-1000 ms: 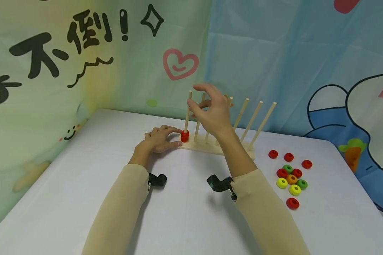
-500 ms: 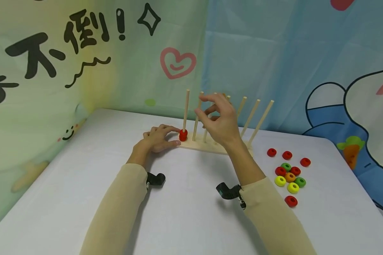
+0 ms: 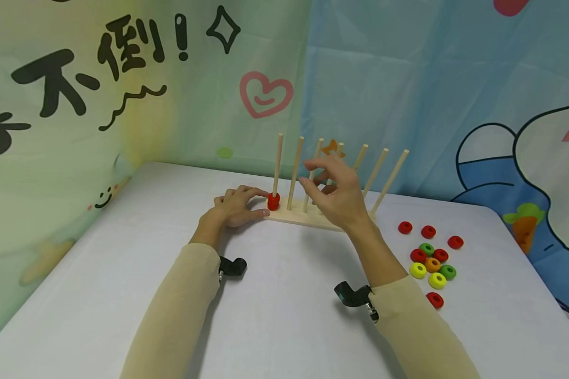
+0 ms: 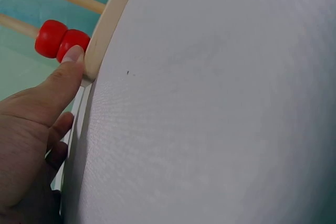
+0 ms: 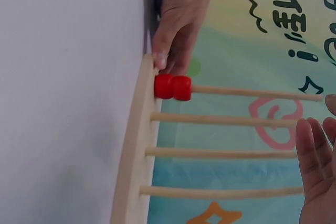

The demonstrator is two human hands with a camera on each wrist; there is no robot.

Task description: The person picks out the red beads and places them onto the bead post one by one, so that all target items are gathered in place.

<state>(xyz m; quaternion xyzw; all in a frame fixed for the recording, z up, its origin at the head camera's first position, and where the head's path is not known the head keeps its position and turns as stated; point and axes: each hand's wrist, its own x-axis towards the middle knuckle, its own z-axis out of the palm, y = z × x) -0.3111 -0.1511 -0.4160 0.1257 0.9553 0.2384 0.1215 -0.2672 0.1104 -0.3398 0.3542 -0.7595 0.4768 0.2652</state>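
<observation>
A wooden stand [image 3: 298, 217] with a row of upright pegs sits at the back of the table. Two red beads [image 3: 273, 201] are stacked at the bottom of its leftmost peg [image 3: 277, 163]; the other pegs carry no beads. My left hand [image 3: 234, 208] holds the stand's left end, thumb at the front corner and index finger reaching toward the back. In the left wrist view the thumb [image 4: 65, 77] lies against that end beside the lower bead. My right hand [image 3: 339, 192] is raised in front of the middle pegs, thumb and index finger curved apart, with nothing between them.
Loose beads lie to the right of the stand: several red ones [image 3: 455, 242], two yellow [image 3: 437, 280], two green [image 3: 448, 272] and one orange [image 3: 432, 264]. A printed cloth backdrop [image 3: 384, 79] hangs behind the white table [image 3: 275, 316].
My right hand has moved right and down, from near the top of the leftmost peg to the middle pegs. My left hand stays at the stand's end, and the red beads remain in place.
</observation>
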